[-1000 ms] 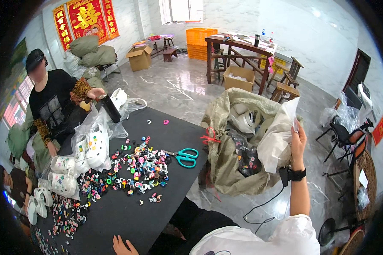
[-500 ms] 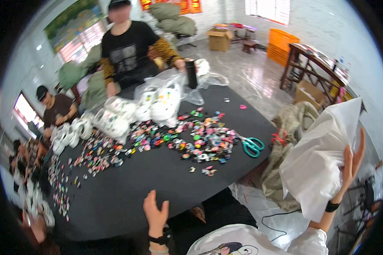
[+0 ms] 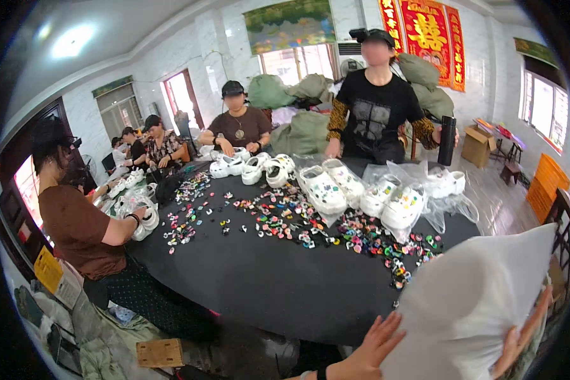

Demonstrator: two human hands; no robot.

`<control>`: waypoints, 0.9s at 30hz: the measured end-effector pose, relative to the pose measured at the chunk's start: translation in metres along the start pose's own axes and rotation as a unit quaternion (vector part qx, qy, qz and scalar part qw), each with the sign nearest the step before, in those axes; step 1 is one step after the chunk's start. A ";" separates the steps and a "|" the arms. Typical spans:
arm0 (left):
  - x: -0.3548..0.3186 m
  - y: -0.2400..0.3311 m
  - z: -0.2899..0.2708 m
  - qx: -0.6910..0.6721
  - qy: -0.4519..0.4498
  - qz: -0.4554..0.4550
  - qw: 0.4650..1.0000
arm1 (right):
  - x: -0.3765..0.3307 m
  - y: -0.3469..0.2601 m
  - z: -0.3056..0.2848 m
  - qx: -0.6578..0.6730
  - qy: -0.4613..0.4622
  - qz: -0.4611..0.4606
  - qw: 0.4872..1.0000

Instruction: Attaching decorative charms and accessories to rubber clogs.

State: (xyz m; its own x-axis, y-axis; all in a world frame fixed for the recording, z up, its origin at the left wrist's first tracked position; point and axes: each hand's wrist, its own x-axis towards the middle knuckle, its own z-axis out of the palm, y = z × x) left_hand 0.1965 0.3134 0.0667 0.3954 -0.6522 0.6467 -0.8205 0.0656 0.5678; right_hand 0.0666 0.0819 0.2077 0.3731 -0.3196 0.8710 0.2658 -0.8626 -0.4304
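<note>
Bag (image 3: 465, 301) of thin-looking white sheeting is held up before the near right part of the counter (image 3: 278, 285), the right hand (image 3: 517, 347) gripping its lower right side and the left hand (image 3: 382, 337) open, fingers spread, at its left flank, firm contact impossible to tell. Probably light, limp and somewhat slippery, it should handle best with a gathered fold on each side.

Passage offered over the near middle of the bench (image 3: 285, 278), near right corner screened by white bag (image 3: 462, 304), far side obstructed by charms (image 3: 380, 244) and white clogs (image 3: 323, 190)
</note>
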 end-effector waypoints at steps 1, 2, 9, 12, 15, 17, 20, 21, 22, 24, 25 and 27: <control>-0.009 -0.004 -0.007 -0.006 0.020 -0.007 1.000 | -0.010 -0.008 0.023 0.075 0.005 0.063 0.995; -0.018 -0.006 -0.015 -0.014 0.042 -0.015 0.999 | -0.018 -0.017 0.048 0.148 0.007 0.124 0.981; -0.046 -0.009 -0.073 -0.197 0.211 -0.213 0.933 | 0.000 -0.095 0.165 0.534 -0.353 0.282 0.715; -0.060 -0.014 -0.077 -0.333 0.252 -0.325 0.848 | -0.001 -0.115 0.228 0.650 -0.367 0.278 0.605; -0.086 -0.029 -0.077 -0.462 0.295 -0.432 0.716 | -0.020 -0.111 0.254 0.589 -0.387 0.142 0.695; -0.118 -0.068 -0.082 -0.492 0.325 -0.429 0.684 | -0.033 -0.107 0.253 0.470 -0.428 -0.018 0.772; -0.123 -0.084 -0.105 -0.500 0.368 -0.360 0.697 | -0.056 -0.082 0.246 0.406 -0.480 -0.028 0.777; -0.133 -0.091 -0.113 -0.512 0.396 -0.391 0.654 | -0.064 -0.069 0.243 0.366 -0.484 -0.025 0.795; -0.152 -0.098 -0.119 -0.519 0.430 -0.421 0.608 | -0.072 -0.058 0.239 0.329 -0.491 -0.025 0.806; -0.164 -0.117 -0.125 -0.593 0.421 -0.377 0.573 | -0.082 -0.034 0.228 0.174 -0.444 -0.076 0.875; -0.152 -0.111 -0.126 -0.604 0.423 -0.359 0.572 | -0.089 -0.018 0.224 0.129 -0.450 -0.067 0.881; -0.132 -0.093 -0.125 -0.609 0.425 -0.315 0.591 | -0.106 0.010 0.218 0.076 -0.455 -0.042 0.886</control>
State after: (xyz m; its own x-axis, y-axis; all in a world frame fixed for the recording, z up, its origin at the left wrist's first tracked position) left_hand 0.2726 0.4883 -0.0082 0.9532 -0.2558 -0.1614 0.3016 0.8446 0.4423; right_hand 0.2229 0.1929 0.0596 0.8902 0.2518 0.3797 0.4178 -0.7835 -0.4600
